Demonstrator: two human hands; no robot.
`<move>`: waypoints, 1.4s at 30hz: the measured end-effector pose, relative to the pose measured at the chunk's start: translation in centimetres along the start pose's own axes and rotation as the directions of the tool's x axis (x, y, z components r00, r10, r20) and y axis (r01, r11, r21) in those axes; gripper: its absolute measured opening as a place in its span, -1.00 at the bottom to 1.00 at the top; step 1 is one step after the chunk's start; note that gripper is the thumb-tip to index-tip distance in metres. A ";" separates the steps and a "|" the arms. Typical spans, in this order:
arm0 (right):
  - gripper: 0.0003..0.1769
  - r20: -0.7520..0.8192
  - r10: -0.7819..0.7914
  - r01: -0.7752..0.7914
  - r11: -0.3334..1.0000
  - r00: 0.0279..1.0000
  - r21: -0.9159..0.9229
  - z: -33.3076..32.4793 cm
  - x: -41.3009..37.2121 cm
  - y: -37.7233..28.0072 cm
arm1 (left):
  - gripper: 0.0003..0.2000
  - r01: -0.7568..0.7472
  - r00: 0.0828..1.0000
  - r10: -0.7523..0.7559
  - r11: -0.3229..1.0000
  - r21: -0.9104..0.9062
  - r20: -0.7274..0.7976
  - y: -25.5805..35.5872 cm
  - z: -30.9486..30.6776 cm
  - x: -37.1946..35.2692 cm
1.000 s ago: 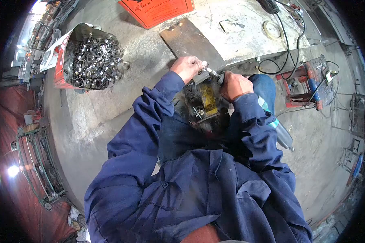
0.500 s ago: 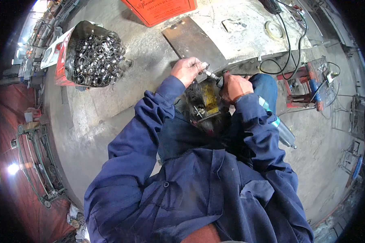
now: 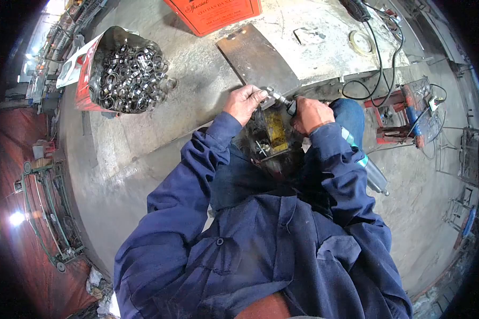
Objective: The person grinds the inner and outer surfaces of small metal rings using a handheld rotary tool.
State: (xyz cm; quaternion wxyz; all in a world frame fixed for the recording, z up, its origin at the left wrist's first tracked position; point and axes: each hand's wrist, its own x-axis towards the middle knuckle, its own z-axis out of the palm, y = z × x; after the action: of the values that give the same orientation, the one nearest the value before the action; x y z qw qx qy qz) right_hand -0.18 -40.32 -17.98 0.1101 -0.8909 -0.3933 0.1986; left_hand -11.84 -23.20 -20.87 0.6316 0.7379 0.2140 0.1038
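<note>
My left hand point(image 3: 244, 102) is closed, with thumb and forefinger pinching a small shiny metal piece point(image 3: 270, 91) over the near edge of the bench. Wrapped around the front of a teal-and-grey die grinder point(image 3: 376, 177) is my right hand point(image 3: 312, 115). The grinder's body runs back under my right forearm, and its thin front end points left at the small piece, right at my left fingertips. Below both hands, between my knees, sits a grimy metal fixture with a yellow block point(image 3: 276, 131).
An open box of several shiny metal rings point(image 3: 132, 74) stands at the left on the bench. Ahead lies a dark steel plate point(image 3: 258, 58), with an orange tin point(image 3: 215, 15) behind it. A black cable point(image 3: 380, 69) loops down at the right near a red metal stand point(image 3: 404, 111).
My left fingers have shifted slightly on the small metal piece, the thumb now showing more on top. My right hand keeps its hold on the grinder. The whole view has moved a little.
</note>
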 end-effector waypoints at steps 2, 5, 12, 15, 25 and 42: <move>-0.74 0.011 -0.024 0.024 1.000 1.000 0.005 0.3 0.0 0.3 | -0.76 0.043 0.999 -0.043 0.999 -0.009 -0.009 -0.2 0.0 -0.3; -0.71 0.035 -0.039 0.039 0.999 0.999 -0.004 1.1 0.0 0.4 | -0.75 0.044 0.999 -0.044 0.999 -0.018 -0.022 -0.5 0.1 -0.4; -0.71 0.036 -0.047 0.048 0.999 0.998 -0.026 1.0 0.1 0.3 | -0.76 0.006 0.999 -0.007 0.999 -0.036 -0.031 -0.4 0.4 -0.5; -0.73 0.035 -0.013 0.013 1.000 0.999 -0.007 0.5 0.2 0.1 | -0.75 0.010 0.999 -0.010 1.000 0.009 -0.045 0.4 0.4 -0.4; -0.73 0.097 -0.007 0.013 0.998 0.995 -0.068 0.1 0.1 -0.4 | -0.76 -0.006 0.998 0.010 0.998 0.067 -0.063 1.0 0.6 -0.7; -0.66 0.079 -0.032 0.037 0.998 0.996 -0.054 0.7 0.4 0.1 | -0.71 0.023 0.992 -0.013 0.996 0.083 -0.125 -0.2 1.0 -0.8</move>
State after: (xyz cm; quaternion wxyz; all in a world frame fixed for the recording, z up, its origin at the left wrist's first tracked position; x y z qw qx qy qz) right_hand -0.19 -40.10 -18.74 0.0733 -0.8782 -0.4180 0.2203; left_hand -12.16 -24.46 -21.13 0.5864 0.7539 0.2638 0.1349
